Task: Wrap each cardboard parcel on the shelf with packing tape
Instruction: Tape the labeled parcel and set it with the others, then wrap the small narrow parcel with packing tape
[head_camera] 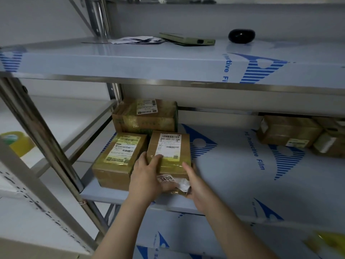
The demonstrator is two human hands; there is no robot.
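Gripping the small brown cardboard parcel with the white shipping label (pixel 169 146) at its near end, we have both hands engaged. The left hand (pixel 147 174) clasps the near left corner with the thumb across the top, and the right hand (pixel 195 184) holds the near right corner, fingers curled under the edge. This parcel sits at the front of the film-covered steel middle shelf (pixel 233 174), just beside a tape-covered cardboard box (pixel 119 159). We cannot tell whether its near end is lifted. A glossy yellowish band crosses the near end only, so we judge wrapping of this parcel incomplete. The next move calls for freeing one hand to fetch tape, probably the blurred yellow-green roll (pixel 16 144) on the adjoining left shelf.
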